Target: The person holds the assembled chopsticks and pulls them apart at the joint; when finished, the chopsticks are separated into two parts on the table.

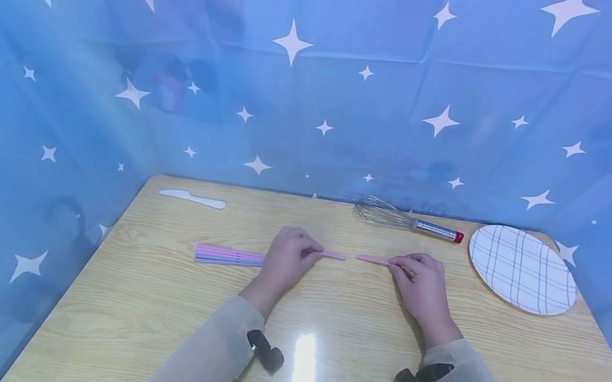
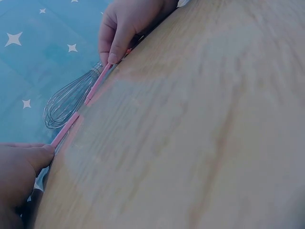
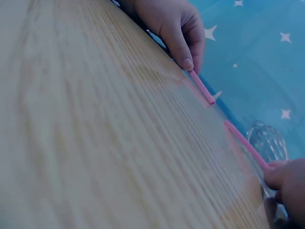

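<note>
My left hand pinches a pink straw between thumb and fingers; its free end points right. My right hand pinches another pink straw, the free end pointing left. A small gap separates the two ends, which face each other nearly in line low over the table, as the right wrist view also shows with the left straw and right straw. The parts inside the fingers are hidden. Left of my left hand lie several pink, purple and blue straws side by side, their right ends covered by that hand.
A white plastic knife lies at the back left of the wooden table. Behind my right hand is a wire whisk with a red-tipped handle. A white plate with a checked pattern sits at the right. Blue star-printed cloth hangs around the table.
</note>
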A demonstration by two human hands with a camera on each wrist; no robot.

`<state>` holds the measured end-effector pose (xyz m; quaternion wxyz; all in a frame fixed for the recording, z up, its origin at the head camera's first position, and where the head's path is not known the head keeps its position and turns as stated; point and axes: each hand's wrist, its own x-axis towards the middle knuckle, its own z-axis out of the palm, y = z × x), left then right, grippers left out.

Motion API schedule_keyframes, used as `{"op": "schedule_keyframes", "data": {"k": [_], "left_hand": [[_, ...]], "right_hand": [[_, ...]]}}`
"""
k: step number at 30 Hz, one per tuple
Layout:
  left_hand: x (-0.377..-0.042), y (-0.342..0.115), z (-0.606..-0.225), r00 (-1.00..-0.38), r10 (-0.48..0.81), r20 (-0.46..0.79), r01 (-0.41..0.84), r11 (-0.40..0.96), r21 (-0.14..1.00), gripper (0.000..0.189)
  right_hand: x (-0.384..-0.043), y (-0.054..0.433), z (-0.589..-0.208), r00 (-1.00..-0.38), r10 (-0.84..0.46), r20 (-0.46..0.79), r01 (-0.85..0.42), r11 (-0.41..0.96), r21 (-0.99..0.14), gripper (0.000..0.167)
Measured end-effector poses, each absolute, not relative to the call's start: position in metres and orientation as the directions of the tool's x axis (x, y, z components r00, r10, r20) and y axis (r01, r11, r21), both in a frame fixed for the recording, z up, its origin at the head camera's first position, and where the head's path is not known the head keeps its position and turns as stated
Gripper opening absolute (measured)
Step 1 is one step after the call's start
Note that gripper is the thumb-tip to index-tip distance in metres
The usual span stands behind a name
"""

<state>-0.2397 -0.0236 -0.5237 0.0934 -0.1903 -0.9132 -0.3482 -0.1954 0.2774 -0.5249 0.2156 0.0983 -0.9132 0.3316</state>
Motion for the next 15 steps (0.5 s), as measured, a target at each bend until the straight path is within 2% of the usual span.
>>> {"op": "schedule_keyframes", "data": {"k": [15], "left_hand": [[-0.2410, -0.0230, -0.5238, -0.929, 0.254, 0.270, 0.368, 0.718, 0.591, 0.010]], "right_hand": [[-0.1927, 0.2764, -0.5214, -0.897, -0.052, 0.439, -0.311, 0.779, -0.544, 0.010]]}}
